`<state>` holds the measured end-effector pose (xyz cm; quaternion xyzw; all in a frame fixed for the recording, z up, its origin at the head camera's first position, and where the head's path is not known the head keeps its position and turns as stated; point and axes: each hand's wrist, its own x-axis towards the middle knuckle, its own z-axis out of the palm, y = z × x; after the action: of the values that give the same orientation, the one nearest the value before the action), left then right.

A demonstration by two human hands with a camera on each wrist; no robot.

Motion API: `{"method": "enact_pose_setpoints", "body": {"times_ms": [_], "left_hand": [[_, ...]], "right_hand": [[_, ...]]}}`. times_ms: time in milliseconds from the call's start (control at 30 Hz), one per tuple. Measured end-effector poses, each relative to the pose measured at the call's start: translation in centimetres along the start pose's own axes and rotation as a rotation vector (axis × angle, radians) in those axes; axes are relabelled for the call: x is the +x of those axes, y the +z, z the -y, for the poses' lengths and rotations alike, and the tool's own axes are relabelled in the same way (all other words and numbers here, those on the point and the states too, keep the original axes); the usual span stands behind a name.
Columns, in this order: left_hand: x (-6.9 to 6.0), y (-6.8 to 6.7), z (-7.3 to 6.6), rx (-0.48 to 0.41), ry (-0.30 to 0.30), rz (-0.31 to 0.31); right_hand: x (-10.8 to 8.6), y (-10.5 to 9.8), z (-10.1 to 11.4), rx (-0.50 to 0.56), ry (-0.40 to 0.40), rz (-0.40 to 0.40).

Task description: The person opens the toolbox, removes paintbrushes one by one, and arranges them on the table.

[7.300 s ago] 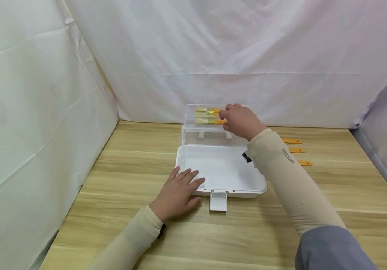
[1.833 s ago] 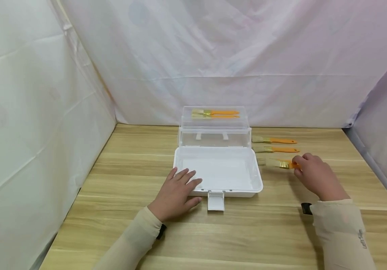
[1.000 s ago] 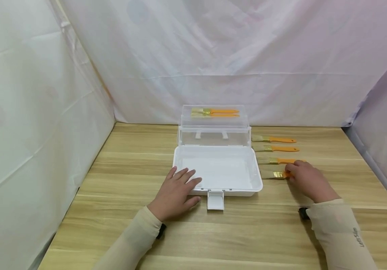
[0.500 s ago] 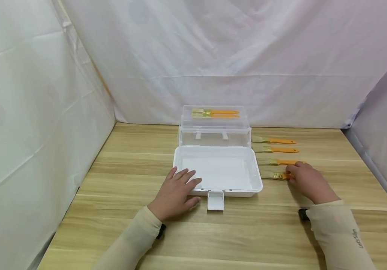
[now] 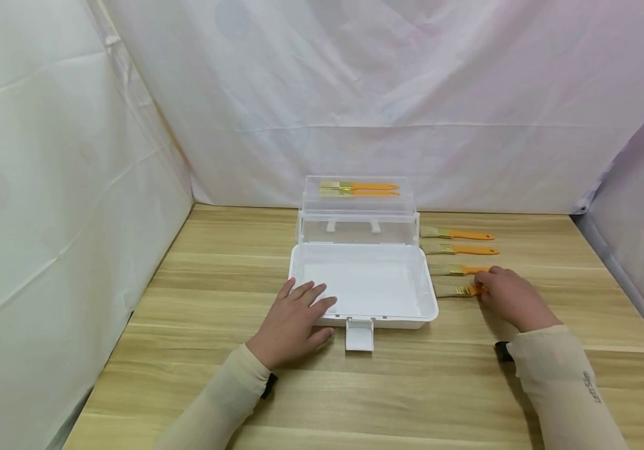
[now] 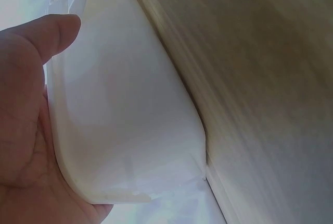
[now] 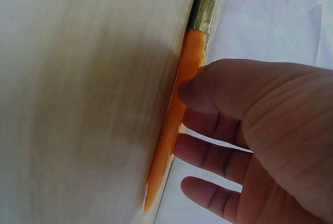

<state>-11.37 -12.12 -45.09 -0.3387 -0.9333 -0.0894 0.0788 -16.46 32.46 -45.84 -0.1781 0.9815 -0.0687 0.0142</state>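
In the head view, my right hand (image 5: pixel 513 297) pinches the orange handle of the nearest paintbrush (image 5: pixel 463 291), low over the table, with its pale bristles toward the box. The right wrist view shows thumb and fingertips on that orange handle (image 7: pixel 193 47), which lies close along the wood. My left hand (image 5: pixel 290 322) rests with spread fingers on the front left corner of an open white plastic box (image 5: pixel 403 324). In the left wrist view its thumb (image 6: pixel 60 32) lies against the outside of the white wall (image 6: pixel 119 104).
Three other paintbrushes (image 5: pixel 470 235) lie in a row right of the box. Two more paintbrushes (image 5: pixel 375 186) sit on the clear raised lid (image 5: pixel 350 206) at the back. A latch flap (image 5: pixel 359 336) hangs at the front. White sheets (image 5: pixel 411 94) enclose the wooden table (image 5: pixel 389 400).
My right hand has brought a paintbrush from the lid to the table, at the near end of the row. The lid holds two paintbrushes now. My left hand has stayed put.
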Motion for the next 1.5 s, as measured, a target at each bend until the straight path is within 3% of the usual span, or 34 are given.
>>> {"method": "enact_pose_setpoints", "body": {"times_ms": [367,800,1033,1267,1500], "left_hand": [[0.0,0.2,0.0,0.002,0.006,-0.014],[-0.1,0.0,0.1,-0.001,0.008,-0.015],[0.0,-0.2,0.0,-0.021,0.015,-0.02],[0.0,0.0,0.0,-0.018,0.017,-0.011],[0.0,0.0,0.1,-0.015,0.011,-0.016]], "right_hand": [[0.1,-0.3,0.3,-0.02,0.027,0.005],[0.8,-3.1,4.1,-0.099,-0.041,-0.217],[3.1,-5.4,6.1,-0.178,-0.15,-0.287],[6.0,-8.3,7.5,-0.258,-0.26,-0.285],[8.6,-10.4,8.9,-0.307,-0.304,-0.257]]}}
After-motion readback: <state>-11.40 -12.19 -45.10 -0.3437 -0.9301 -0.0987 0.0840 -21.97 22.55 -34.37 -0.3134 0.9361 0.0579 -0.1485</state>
